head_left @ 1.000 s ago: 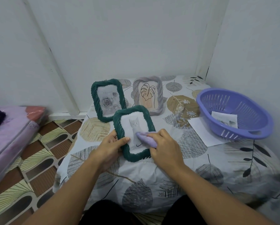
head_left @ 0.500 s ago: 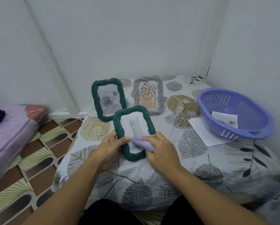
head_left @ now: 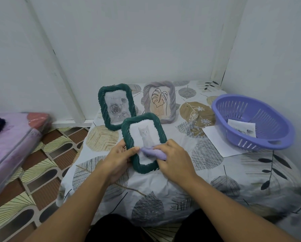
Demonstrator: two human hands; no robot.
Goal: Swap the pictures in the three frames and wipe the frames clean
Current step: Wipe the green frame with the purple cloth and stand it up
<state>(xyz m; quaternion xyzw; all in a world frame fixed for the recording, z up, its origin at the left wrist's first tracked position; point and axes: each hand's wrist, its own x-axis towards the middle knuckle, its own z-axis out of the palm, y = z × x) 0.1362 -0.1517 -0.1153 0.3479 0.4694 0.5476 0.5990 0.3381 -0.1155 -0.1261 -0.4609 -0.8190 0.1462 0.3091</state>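
Head-worn view, facing forward and down (close over the table (head_left: 163, 182))

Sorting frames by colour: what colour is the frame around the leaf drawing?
Pale grey ridged picture frame, head view.

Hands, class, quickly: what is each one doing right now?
Left hand: grips the cat frame.
Right hand: holds the cloth against the glass.

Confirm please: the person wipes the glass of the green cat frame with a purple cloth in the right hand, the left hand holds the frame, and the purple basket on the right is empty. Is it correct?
One detail is wrong: the purple basket is not empty; the head view shows a printed picture lying inside it. The rest stands: the right hand presses the purple cloth on the green cat frame, and the left hand holds the frame's left edge.
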